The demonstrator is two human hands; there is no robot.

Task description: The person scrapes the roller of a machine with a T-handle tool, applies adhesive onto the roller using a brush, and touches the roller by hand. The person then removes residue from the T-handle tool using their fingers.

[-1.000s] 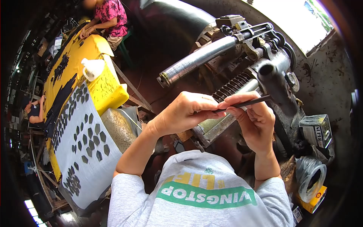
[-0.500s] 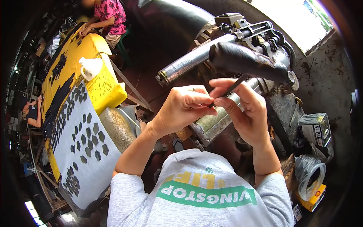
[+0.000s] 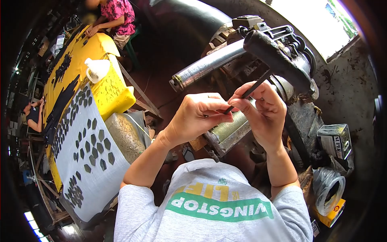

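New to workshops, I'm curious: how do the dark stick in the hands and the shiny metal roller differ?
The stick is thin, the roller thick. The stick is dark and dull; the roller is silvery and shiny. The left hand and right hand hold the stick, while neither touches the roller. Both are long and slant up to the right here.

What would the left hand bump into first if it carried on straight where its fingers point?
Probably the right hand, just ahead along the dark strip; whether the two hands touch is hard to tell.
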